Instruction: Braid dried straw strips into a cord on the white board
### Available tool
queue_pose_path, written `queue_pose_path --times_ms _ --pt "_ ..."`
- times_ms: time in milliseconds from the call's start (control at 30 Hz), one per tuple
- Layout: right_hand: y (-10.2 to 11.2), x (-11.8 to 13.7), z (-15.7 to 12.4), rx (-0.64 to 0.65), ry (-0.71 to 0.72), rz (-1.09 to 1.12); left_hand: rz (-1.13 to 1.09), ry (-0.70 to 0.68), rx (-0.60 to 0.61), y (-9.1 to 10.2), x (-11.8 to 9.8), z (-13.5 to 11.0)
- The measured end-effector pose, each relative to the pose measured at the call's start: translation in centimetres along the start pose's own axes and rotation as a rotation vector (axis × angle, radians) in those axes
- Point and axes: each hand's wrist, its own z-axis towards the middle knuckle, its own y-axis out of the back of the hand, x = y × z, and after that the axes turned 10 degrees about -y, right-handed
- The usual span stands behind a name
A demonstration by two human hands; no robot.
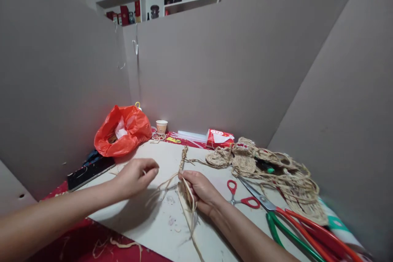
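My right hand (pixel 201 192) pinches a braid of pale straw (pixel 183 157) near the middle of the white board (pixel 153 221). The braided end points away from me, and loose strands (pixel 192 223) hang down past my fingers toward the front. Other strands (pixel 167 182) stick out to the left of the pinch. My left hand (pixel 135 178) hovers left of the braid, apart from it, with thumb and fingers curled together. A pale sliver shows between these fingers, too small to name.
Red-handled scissors (pixel 235 198) and large shears (pixel 260 198) lie at right, by a heap of woven straw pieces (pixel 245 159). Behind are a red plastic bag (pixel 135 125), a paper cup (pixel 161 127) and a tissue pack (pixel 211 141). A black phone-like slab (pixel 89 173) lies left. Grey walls enclose the table.
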Motion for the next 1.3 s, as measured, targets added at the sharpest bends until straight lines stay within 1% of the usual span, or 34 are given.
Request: queue_pose_path --times_ms 33,133,167,233,300,400,500,567,633,700,767,867,933,1000,1133,1233,1300 --pt "0.2 0.1 0.1 0.021 0.000 -0.007 -0.135 0.050 -0.035 -0.3 0.5 1.0" --pt "0.4 0.2 0.4 0.069 0.007 -0.044 -0.584 0.254 0.055 -2.9 1.4 3.7" --pt "0.5 0.2 0.4 0.078 0.009 -0.062 -0.710 0.283 0.102 -3.8 1.5 4.3" --pt "0.7 0.4 0.4 0.089 0.009 -0.105 -0.826 0.311 0.183 -5.3 1.5 5.1" --pt "1.0 0.7 0.3 0.100 0.002 -0.156 -0.814 0.308 0.207 -5.9 1.4 5.5" --pt "1.6 1.2 0.1 0.105 -0.016 -0.249 -0.745 0.279 0.196 -5.7 1.8 5.9" --pt "1.9 1.6 -0.2 0.075 -0.017 -0.363 -0.682 0.197 0.232 -5.5 2.6 6.3" --pt "1.9 1.7 -0.3 0.038 0.003 -0.441 -0.676 0.180 0.272 -5.6 3.1 6.5" --pt "1.8 1.7 -0.5 -0.005 0.041 -0.511 -0.753 0.235 0.341 -5.9 3.6 6.7" --pt "1.7 1.8 -0.5 -0.044 0.082 -0.572 -0.875 0.302 0.419 -6.0 3.9 6.8" --pt "1.6 1.9 -0.7 -0.064 0.102 -0.624 -0.993 0.352 0.470 -6.1 4.0 6.9" --pt "1.4 2.4 -1.1 -0.024 0.100 -0.678 -1.076 0.361 0.455 -6.0 4.1 6.9" --pt "1.3 2.9 -1.5 0.010 0.070 -0.703 -1.091 0.338 0.417 -6.1 4.2 6.8" --pt "1.2 3.3 -1.8 0.008 0.021 -0.724 -1.090 0.326 0.386 -6.3 4.2 6.8" --pt "1.3 3.3 -1.9 -0.017 -0.037 -0.736 -1.052 0.297 0.372 -6.7 4.4 6.6" --pt "1.6 2.9 -1.6 -0.003 -0.065 -0.692 -1.001 0.285 0.386 -6.8 4.4 6.7" --pt "1.8 2.7 -1.4 -0.009 -0.089 -0.645 -0.939 0.279 0.367 -6.9 4.3 6.7"
